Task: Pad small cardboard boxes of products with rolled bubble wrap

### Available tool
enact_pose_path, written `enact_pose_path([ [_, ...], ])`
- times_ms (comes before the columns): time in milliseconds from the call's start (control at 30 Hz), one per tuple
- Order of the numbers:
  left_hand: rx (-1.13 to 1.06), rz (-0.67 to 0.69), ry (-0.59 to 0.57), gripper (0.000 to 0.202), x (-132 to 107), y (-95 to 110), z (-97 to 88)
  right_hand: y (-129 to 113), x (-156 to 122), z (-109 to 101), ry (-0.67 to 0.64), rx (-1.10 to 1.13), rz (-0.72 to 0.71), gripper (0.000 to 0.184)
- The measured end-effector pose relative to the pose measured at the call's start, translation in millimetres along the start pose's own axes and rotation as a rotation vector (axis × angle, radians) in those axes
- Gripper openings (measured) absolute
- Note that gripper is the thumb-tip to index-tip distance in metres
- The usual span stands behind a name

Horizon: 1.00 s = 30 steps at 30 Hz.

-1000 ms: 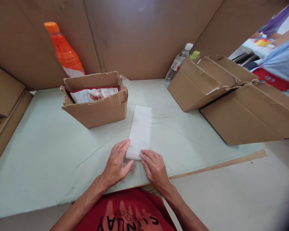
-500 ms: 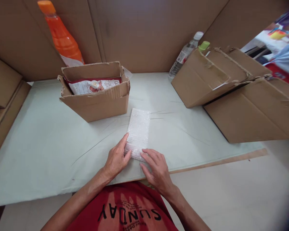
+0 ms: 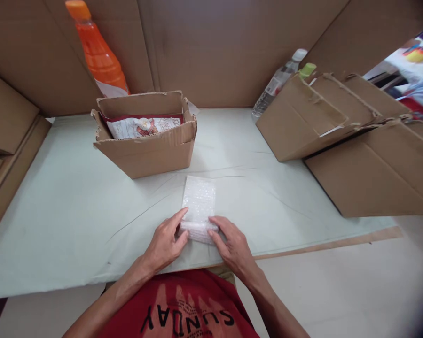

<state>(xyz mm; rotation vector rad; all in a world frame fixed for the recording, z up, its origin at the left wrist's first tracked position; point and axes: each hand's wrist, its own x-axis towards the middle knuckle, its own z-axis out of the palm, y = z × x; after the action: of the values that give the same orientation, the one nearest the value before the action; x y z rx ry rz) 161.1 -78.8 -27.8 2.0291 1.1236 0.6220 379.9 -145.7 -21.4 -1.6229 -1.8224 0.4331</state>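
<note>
A strip of bubble wrap (image 3: pixel 199 197) lies on the pale green tabletop in front of me, its near end folded into a thicker roll. My left hand (image 3: pixel 167 237) pinches the left end of that roll between thumb and fingers. On the opposite end, my right hand (image 3: pixel 231 238) grips the same roll with thumb and fingertips. The far part of the strip lies flat on the cloth. Whether anything is wrapped inside the folded part I cannot tell.
Beyond the wrap stands an open cardboard box (image 3: pixel 155 157) with printed packets. Further cardboard boxes (image 3: pixel 373 173) are at the right, beside a clear bottle (image 3: pixel 277 84). An orange bottle (image 3: pixel 100 56) stands behind the left box. The pale green cloth (image 3: pixel 74 202) ends near my body.
The near end of the bubble wrap has been folded over, so the flat part is shorter. My right hand has moved from lying on the wrap to gripping the roll's right end.
</note>
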Motion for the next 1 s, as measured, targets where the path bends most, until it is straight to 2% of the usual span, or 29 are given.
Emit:
enact_pose_path([
  [67,0.029,-0.053,0.005,0.053,8.0,0.5,3.3,-0.8,-2.5,-0.1,0.123,-0.103,-0.036,0.025],
  [100,0.059,-0.05,0.019,0.053,11.9,0.6,4.9,-1.5,-3.2,0.6,0.134,-0.144,-0.073,0.026],
  [200,0.162,0.02,0.099,0.05,18.1,0.9,7.0,-3.5,-1.1,7.2,0.029,-0.214,-0.196,0.031],
  [267,0.184,0.102,0.144,0.05,15.5,0.9,4.9,-3.5,3.4,13.0,-0.021,-0.226,-0.23,0.03],
  [400,0.104,0.249,0.067,0.058,-0.1,0.4,-3.8,-1.5,9.9,14.4,-0.023,-0.101,-0.15,0.026],
  [533,0.066,0.088,0.008,0.06,-4.9,0.2,-6.4,-2.7,6.4,3.6,-0.069,-0.023,-0.106,0.028],
  [667,0.178,-0.02,0.032,0.057,9.0,1.4,-3.2,-8.2,2.3,-0.1,0.103,-0.185,-0.118,0.035],
  [800,0.264,-0.034,0.108,0.048,15.2,2.6,-2.9,-7.4,8.8,9.7,-0.022,-0.262,-0.195,0.033],
  [867,0.157,-0.113,0.153,0.051,10.6,1.3,-3.9,-3.1,15.3,16.0,-0.052,-0.245,-0.183,0.03],
  [1000,-0.324,-0.331,0.192,0.068,-3.1,-1.9,-3.3,-1.9,24.5,24.9,0.055,-0.046,-0.041,0.026],
])
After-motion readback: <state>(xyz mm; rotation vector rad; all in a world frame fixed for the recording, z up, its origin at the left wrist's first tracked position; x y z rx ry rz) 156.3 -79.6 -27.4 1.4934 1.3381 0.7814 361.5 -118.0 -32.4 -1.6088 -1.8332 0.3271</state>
